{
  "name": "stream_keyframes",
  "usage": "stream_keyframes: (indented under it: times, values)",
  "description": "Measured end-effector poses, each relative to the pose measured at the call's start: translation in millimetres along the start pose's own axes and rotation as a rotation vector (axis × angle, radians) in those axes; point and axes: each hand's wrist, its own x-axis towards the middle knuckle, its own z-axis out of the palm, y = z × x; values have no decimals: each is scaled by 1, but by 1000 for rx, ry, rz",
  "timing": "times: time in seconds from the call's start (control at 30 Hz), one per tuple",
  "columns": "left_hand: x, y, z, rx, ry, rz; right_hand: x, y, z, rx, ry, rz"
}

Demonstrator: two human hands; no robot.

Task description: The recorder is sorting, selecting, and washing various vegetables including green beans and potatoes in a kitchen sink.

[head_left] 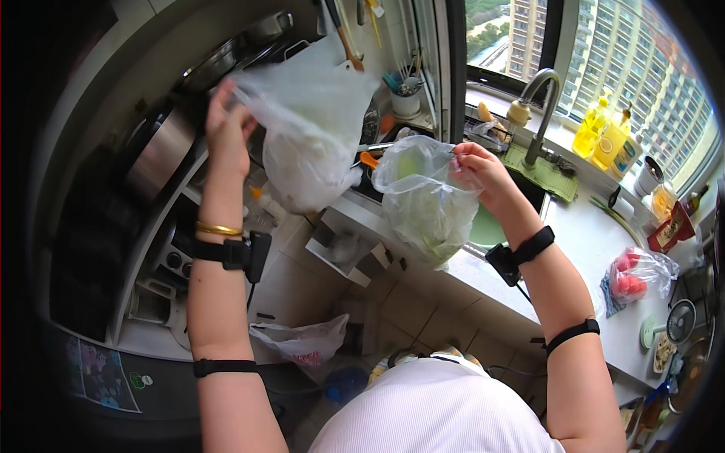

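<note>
My left hand (230, 124) is raised at the upper left, its fingers closed on the rim of a white translucent plastic bag (306, 155). That bag hangs bulging and looks slightly blurred; pale contents show faintly, but I cannot tell their kind. Pinched at its top edge by my right hand (482, 172), a clear plastic bag (424, 208) holds something pale green, like leafy vegetables. This second bag hangs in front of the counter edge by the sink. The two bags are apart, side by side.
Below the bags an open drawer (343, 245) juts out. A faucet (545, 113) rises behind the sink with its green basin (491, 226). Yellow bottles (593, 128) line the windowsill. Bagged red fruit (628, 275) rests on the right counter, and a white plastic bag (310, 341) lies low at left.
</note>
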Motion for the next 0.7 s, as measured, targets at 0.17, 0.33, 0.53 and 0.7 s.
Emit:
stream_keyframes:
  times: [0.17,0.33,0.53,0.7]
  values:
    - [-37,-117,-29,199,17,-42,-5,-2,9,-4,27,-4]
    - [-79,-164,-32,448,-1,-35,-11,-6,13,-52,49,-37]
    - [-114,-228,-58,663,-119,30,-8,1,6,-104,100,-53]
    - [-162,-303,-92,754,-373,-235,-9,4,11,-133,123,-48]
